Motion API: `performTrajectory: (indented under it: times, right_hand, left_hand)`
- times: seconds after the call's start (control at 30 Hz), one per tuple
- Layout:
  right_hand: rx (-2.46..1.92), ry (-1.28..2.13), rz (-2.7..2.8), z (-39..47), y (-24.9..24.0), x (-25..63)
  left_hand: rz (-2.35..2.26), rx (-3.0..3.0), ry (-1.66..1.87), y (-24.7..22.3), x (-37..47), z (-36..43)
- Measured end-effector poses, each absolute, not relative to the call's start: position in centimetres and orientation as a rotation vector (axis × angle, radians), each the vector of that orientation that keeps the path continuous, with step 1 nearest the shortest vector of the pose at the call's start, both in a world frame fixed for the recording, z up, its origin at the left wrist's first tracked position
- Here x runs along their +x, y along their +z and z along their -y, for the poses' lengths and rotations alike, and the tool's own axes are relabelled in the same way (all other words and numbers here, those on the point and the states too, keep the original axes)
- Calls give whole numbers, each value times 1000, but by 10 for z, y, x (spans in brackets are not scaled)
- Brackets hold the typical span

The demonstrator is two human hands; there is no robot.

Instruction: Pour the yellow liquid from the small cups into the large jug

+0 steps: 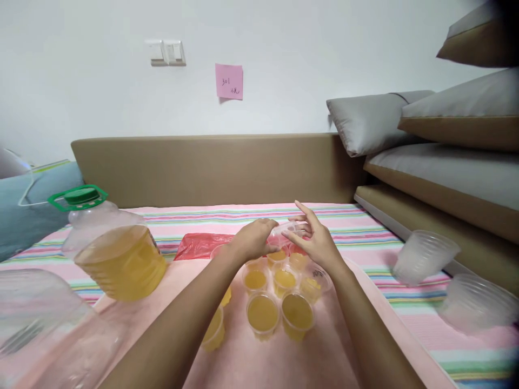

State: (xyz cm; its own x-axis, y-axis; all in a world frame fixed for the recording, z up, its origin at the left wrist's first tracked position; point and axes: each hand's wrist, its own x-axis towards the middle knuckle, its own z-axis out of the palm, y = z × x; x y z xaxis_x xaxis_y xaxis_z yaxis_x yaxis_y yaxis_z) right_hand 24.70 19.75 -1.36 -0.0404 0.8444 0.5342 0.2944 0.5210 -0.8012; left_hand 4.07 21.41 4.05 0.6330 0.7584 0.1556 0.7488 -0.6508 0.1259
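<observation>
My left hand (256, 237) and my right hand (315, 236) meet over the far cups. Between them is a clear plastic piece (284, 231), which looks like a lid or a shallow cup. The left fingers are closed at its left side. My right thumb and curled fingers are at its right side, with the index finger raised. Below stand several clear cups of yellow liquid; the nearest are a left cup (263, 313) and a right cup (298, 313). A clear lid with dark writing (320, 278) leans by a cup near my right wrist. My left forearm partly hides the cups on the left.
A large jug (125, 265) of yellow liquid with a green cap stands at left, behind a clear plastic container (44, 329). A red plastic bag (203, 244) lies behind the cups. Two stacks of clear cups (425, 256) lie at right beside piled cushions (458, 173).
</observation>
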Motion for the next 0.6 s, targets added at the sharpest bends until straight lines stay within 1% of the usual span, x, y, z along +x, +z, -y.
performTrajectory:
  times: [0.33, 0.6]
  right_hand:
    - [-991, 500, 1623, -194, -10, 254]
    - [-976, 501, 1576, -198, -13, 255]
  left_hand:
    - [-1339, 2775, 303, 41, 39, -213]
    - [-1349, 2766, 300, 41, 40, -210]
